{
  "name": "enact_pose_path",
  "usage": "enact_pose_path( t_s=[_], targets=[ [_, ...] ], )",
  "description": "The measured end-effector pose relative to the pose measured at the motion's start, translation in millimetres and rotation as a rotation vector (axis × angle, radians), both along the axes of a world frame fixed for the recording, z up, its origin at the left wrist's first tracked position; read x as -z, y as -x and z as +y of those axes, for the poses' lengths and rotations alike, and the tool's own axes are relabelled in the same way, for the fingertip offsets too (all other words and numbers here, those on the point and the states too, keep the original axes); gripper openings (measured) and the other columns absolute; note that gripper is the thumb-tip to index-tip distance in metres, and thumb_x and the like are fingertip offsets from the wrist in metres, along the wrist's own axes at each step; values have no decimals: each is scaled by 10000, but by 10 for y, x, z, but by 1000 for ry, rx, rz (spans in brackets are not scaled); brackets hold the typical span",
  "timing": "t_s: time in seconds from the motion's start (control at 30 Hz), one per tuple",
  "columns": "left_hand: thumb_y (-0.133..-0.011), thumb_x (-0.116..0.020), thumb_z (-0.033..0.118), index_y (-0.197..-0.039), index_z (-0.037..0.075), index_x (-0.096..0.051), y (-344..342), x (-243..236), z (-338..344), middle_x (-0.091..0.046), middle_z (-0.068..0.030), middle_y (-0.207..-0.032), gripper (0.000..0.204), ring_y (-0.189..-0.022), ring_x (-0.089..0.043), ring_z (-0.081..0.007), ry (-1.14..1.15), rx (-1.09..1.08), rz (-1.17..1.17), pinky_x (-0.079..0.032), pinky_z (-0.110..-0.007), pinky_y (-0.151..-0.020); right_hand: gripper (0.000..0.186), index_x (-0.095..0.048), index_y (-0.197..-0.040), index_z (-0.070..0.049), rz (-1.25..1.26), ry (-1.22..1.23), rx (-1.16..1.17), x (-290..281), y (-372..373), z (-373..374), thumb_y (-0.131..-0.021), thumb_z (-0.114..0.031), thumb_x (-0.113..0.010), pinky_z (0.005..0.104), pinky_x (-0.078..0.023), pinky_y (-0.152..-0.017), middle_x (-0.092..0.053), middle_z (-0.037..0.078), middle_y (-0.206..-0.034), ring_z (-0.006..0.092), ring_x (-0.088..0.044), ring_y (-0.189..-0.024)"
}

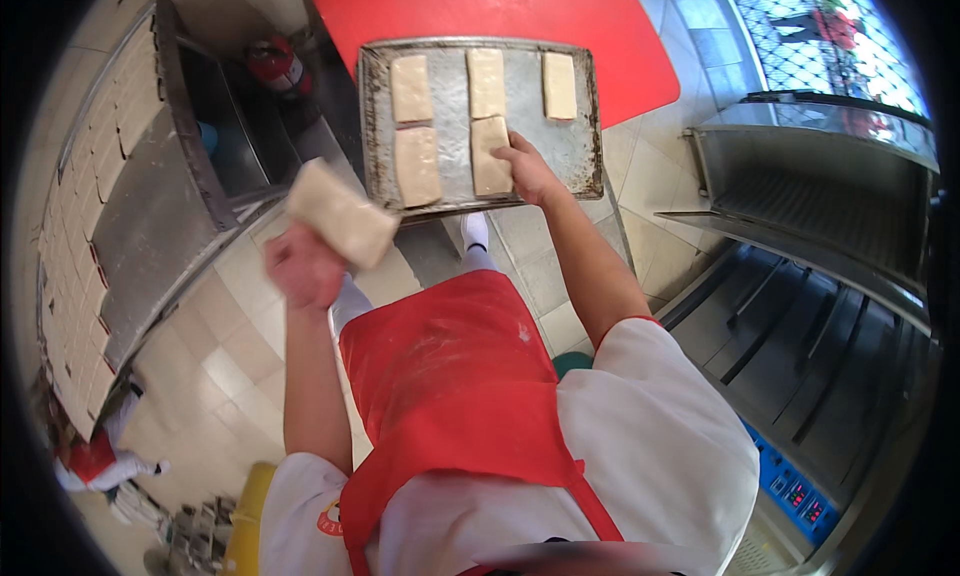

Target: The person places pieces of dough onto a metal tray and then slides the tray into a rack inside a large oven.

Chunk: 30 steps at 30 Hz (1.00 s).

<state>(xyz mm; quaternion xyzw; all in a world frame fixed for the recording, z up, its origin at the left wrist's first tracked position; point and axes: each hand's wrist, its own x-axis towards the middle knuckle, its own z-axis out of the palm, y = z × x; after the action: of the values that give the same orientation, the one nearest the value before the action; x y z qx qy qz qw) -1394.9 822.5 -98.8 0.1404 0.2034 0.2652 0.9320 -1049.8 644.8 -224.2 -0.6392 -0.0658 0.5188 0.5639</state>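
My left hand (305,266), smeared a little by motion, grips a pale rectangular piece of dough (342,214) in the air, left of the metal baking tray (597,126). The tray is worn, with browned rims, and bears several similar dough pieces in columns. My right hand (530,171) reaches over the tray's front part, its fingers closed at the right edge of the front middle dough piece (489,156). That piece meets another dough piece (486,81) behind it. A single dough piece (559,86) lies at the far right, and two pieces lie in the left column.
Beneath the tray's far part is a red tabletop (500,11). At left, a steel table (160,216) bears rows of dough pieces (80,266). A fire extinguisher (275,66) stands behind it. Metal oven-like equipment (800,176) lines the right side. Another person (90,461) is at lower left.
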Motion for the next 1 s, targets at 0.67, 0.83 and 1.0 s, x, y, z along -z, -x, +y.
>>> enact_pose_path(
  t_s=[0.67, 0.83, 1.0],
  targets=[
    [-956, -626, 307, -1457, 0, -453, -3310, 859, -1597, -546, -148, -1426, 613, -1347, -481, -241, -546, 297, 722, -349, -393, -1144, 542, -463, -1430, 35, -344, 129, -33, 68, -1107, -1063, -987, -251, -591, 338, -480, -959, -612, 191, -1267, 234, -618, -1107],
    [-938, -642, 262, -1368, -54, -540, -2379, 835, -1009, -535, -223, -1407, 544, -1307, -510, -334, -1079, -6, 1299, -369, -412, -1126, 517, -535, -1347, 61, -877, 342, 32, -241, -1133, -1359, -925, -232, -600, 440, -451, -1011, -560, 275, -1220, 413, -564, -1145],
    [-919, -570, 273, -1295, -40, -599, -1476, 1102, -431, -563, -305, -1279, 490, -1218, -535, -445, -1299, 74, 1915, -422, -467, -1060, 485, -586, -1283, 81, -794, 504, -60, -120, -1105, -1521, -891, -204, -586, 475, -445, -1030, -550, 307, -1210, 471, -545, -1163]
  ],
)
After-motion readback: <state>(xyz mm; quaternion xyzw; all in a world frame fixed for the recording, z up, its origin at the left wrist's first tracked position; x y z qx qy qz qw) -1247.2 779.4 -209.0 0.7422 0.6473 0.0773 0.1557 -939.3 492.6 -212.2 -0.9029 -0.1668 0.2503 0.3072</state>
